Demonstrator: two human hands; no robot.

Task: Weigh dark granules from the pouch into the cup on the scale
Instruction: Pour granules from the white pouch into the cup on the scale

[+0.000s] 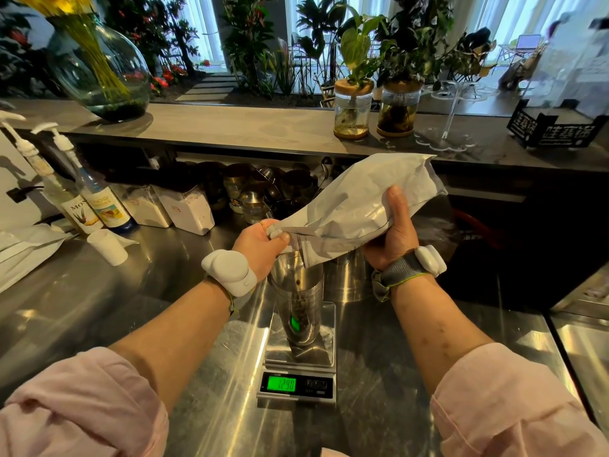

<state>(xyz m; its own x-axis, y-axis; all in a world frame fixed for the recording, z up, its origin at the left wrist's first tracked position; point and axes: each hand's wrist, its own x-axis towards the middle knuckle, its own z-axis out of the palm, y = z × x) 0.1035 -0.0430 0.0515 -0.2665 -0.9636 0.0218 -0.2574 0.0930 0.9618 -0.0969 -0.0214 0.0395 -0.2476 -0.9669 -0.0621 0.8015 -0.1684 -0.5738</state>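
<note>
the silver-grey pouch (pixel 359 206) is tipped across the middle of the frame, its closed end high toward the upper right and its open mouth pointing down to the lower left, right over the rim of the cup (pixel 298 291). the right hand (pixel 393 235) is wrapped under the pouch's fat belly, thumb up over the top face, holding its weight. the left hand (pixel 260 245) is clenched on the pouch's neck just beside the mouth, fingers pinching the crumpled film, a ring showing on one finger. the mouth's zip strip hangs just inside the cup's lip.

the pouch is matte, creased foil-like film, wrinkled and slack near the neck. the cup is tall, clear and tapered, standing upright on the scale (pixel 298 367) at bottom centre. dark granules (pixel 298 311) sit in a loose pile in its lower part, a few specks showing higher up. the scale has a shiny steel platform and a green-lit display reading 1290; any decimal point is too small to tell. the green glow shows through the cup's base.

everything stands on a brushed stainless counter (pixel 164 308), full of streaky reflections. both wrists carry white rounded devices on straps, and pink sleeves are rolled up at the bottom corners. at left, two syrup bottles with white pumps (pixel 95 206) stand near a small white paper cup (pixel 107 247).
</note>
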